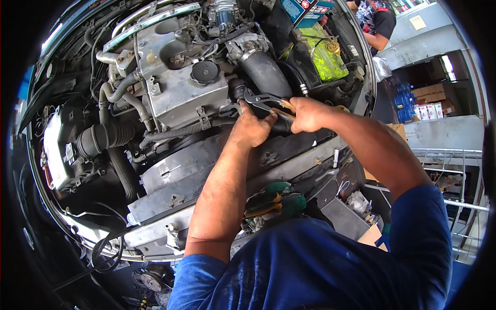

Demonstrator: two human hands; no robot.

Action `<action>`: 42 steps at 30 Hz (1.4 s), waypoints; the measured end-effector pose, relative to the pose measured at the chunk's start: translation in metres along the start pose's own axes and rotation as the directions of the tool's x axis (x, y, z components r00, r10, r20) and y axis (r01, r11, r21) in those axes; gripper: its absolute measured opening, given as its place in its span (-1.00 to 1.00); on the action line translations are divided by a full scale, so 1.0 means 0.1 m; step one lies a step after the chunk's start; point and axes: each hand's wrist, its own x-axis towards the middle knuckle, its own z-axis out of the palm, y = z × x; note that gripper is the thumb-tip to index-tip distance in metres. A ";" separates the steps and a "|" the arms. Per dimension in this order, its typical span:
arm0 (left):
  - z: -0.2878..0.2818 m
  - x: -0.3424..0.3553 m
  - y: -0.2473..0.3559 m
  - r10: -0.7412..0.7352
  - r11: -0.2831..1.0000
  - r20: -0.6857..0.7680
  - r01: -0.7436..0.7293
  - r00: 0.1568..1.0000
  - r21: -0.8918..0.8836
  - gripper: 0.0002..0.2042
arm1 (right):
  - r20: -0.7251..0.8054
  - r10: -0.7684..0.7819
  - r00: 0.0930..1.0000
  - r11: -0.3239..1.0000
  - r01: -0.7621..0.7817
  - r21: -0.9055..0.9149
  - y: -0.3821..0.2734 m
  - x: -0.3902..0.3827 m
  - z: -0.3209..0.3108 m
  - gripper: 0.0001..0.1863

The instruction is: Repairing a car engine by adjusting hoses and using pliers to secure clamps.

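Observation:
My right hand [309, 114] is closed around the handles of slip-joint pliers [263, 98]. Their metal jaws point left, next to a dark hose fitting [238, 89] at the engine's front. Just below the jaws, my left hand [251, 126] has its thumb and forefinger around a black hose [280, 125]; its other fingers are partly hidden. The pliers and my right hand cover part of that hose. To the left stands the grey engine cover [173, 98] with a black oil filler cap [205, 72].
A wide black intake pipe [266, 75] runs behind the pliers. Beyond it sit a yellow-green battery [323, 54] and a blue box [305, 11]. A socket tool [336, 157] lies near my right forearm. Another person's arm [378, 39] shows at the far right.

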 end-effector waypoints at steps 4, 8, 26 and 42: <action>0.02 0.10 -0.19 0.055 0.998 -0.031 -0.056 0.998 -0.003 0.11 | 0.118 0.018 0.993 0.997 -0.009 -0.082 -0.17 0.02 -0.18 -0.19; -0.10 -0.04 -0.10 0.140 0.981 -0.076 -0.127 0.987 0.150 -0.09 | 0.107 0.010 0.994 1.000 -0.007 -0.026 -0.24 -0.06 -0.28 0.23; 0.36 -1.94 -0.69 0.536 0.464 0.204 -0.488 0.819 0.739 -0.56 | -0.336 -0.303 0.892 0.953 0.293 -0.082 0.58 -1.25 1.08 -0.45; -0.18 -1.91 -0.83 0.362 0.928 0.082 -0.352 0.928 -0.121 -0.64 | -0.315 -0.454 0.834 0.740 0.549 0.387 0.13 -1.52 1.06 -0.58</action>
